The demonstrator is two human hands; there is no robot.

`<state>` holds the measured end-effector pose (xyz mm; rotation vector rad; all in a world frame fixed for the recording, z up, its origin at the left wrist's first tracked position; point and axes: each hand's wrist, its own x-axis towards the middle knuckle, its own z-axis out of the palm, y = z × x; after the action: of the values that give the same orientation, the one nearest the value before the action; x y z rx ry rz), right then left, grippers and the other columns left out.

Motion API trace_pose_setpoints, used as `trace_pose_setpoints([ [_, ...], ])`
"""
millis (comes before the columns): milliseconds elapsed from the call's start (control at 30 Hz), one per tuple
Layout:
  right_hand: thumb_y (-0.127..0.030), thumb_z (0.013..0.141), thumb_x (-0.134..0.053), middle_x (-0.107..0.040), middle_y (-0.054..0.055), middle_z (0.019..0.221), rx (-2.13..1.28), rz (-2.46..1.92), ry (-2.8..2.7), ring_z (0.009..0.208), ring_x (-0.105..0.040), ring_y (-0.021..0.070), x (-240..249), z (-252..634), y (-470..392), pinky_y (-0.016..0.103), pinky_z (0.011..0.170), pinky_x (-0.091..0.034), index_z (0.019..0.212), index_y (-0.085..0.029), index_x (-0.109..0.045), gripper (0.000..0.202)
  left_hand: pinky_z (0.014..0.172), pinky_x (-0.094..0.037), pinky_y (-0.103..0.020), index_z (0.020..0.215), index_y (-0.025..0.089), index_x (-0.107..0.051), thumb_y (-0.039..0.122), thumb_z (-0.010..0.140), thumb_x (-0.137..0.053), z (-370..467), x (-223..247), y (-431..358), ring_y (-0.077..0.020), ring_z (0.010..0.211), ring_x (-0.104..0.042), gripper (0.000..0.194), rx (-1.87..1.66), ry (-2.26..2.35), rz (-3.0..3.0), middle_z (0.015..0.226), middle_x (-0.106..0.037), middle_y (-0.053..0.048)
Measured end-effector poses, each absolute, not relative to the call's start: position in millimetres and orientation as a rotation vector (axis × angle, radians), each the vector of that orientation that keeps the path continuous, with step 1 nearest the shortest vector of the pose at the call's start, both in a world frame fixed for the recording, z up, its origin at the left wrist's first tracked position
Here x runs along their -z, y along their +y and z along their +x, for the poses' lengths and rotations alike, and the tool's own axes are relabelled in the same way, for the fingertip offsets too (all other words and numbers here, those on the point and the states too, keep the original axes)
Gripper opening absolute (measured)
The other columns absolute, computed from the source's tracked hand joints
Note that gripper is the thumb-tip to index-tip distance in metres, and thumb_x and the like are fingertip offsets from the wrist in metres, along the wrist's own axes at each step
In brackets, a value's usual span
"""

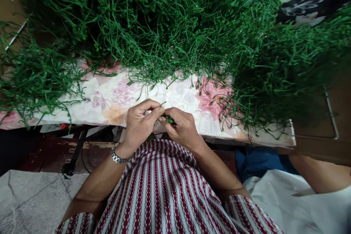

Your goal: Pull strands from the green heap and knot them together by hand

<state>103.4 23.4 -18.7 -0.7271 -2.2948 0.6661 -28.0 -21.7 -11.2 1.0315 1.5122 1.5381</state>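
My left hand (141,120), with a metal watch on its wrist, pinches a thin green stem near the table's front edge. Close beside it, fingertips nearly touching, my right hand (181,124) is closed around a small green piece (169,119) that shows between its fingers. Both hands are above the flowered tablecloth (175,97), just in front of my striped clothing. A large heap of thin green stems (164,25) covers the back of the table, beyond my hands.
A smaller pile of green stems (41,76) lies at the left, and another pile (274,84) spreads at the right. Dark floral fabric (309,2) shows at the back right. A person's arm (320,172) and white clothing are at the lower right.
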Motion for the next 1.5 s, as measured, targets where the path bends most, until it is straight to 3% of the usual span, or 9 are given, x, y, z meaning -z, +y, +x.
trace_pose_setpoints([
  [200,-0.017,0.082,-0.051,-0.045,-0.005,0.060,-0.963,-0.762,-2.275,0.050,-0.034,0.0063,15,103,24,0.019,0.050,-0.028,0.072,-0.017,-0.048,0.010,0.045,-0.035,-0.017,0.065,0.016,-0.056,0.024,0.072,-0.066,-27,15,-22,-0.0063,0.048,-0.042,0.015,-1.528,1.466,0.901,0.055,-0.047,0.005],
  [500,-0.017,0.083,-0.051,-0.046,-0.005,0.058,-1.284,-0.599,-2.081,0.050,-0.038,0.0045,18,102,29,0.016,0.050,-0.031,0.074,-0.015,-0.053,0.009,0.038,-0.027,-0.014,0.063,0.016,-0.050,0.027,0.072,-0.067,-24,13,-17,-0.0031,0.041,-0.033,0.023,-1.523,1.231,0.718,0.051,-0.039,0.007],
  [700,-0.019,0.084,-0.050,-0.045,-0.004,0.058,-1.237,-0.481,-2.063,0.049,-0.038,0.0053,17,105,19,0.019,0.049,-0.029,0.069,-0.016,-0.049,0.015,0.032,-0.023,-0.015,0.065,0.017,-0.049,0.024,0.071,-0.067,-36,6,-10,-0.0022,0.034,-0.026,0.020,-1.702,1.294,0.648,0.048,-0.037,0.009],
  [867,-0.017,0.086,-0.047,-0.043,-0.004,0.059,-1.200,-0.601,-1.974,0.049,-0.037,0.0060,16,114,23,0.020,0.049,-0.030,0.073,-0.018,-0.047,0.013,0.032,-0.023,-0.015,0.063,0.016,-0.051,0.023,0.069,-0.069,-47,0,-9,-0.0024,0.034,-0.029,0.020,-1.562,1.263,0.728,0.046,-0.039,0.008],
  [1033,-0.021,0.086,-0.048,-0.048,0.002,0.071,-0.925,-0.728,-1.965,0.067,-0.047,0.0117,15,111,34,0.025,0.062,-0.038,0.073,-0.018,-0.046,0.013,0.035,-0.027,-0.015,0.063,0.017,-0.051,0.023,0.070,-0.068,-38,8,-12,-0.0032,0.037,-0.032,0.020,-1.557,1.310,0.736,0.046,-0.041,0.007],
  [1300,-0.028,0.087,-0.046,-0.045,-0.003,0.067,-1.143,-0.919,-1.962,0.059,-0.044,0.0089,20,91,20,0.021,0.056,-0.038,0.082,-0.018,-0.045,0.011,0.040,-0.027,-0.017,0.065,0.017,-0.051,0.028,0.073,-0.065,-19,16,-10,-0.0049,0.044,-0.036,0.020,-1.699,1.487,0.788,0.052,-0.042,0.006],
  [1500,-0.027,0.089,-0.045,-0.056,0.001,0.077,-1.126,-0.921,-1.936,0.067,-0.052,0.0106,17,89,20,0.021,0.063,-0.042,0.098,-0.016,-0.049,0.014,0.046,-0.034,-0.017,0.066,0.016,-0.053,0.025,0.077,-0.061,-14,14,-9,-0.0057,0.048,-0.042,0.016,-1.733,1.574,0.895,0.056,-0.048,0.005],
])
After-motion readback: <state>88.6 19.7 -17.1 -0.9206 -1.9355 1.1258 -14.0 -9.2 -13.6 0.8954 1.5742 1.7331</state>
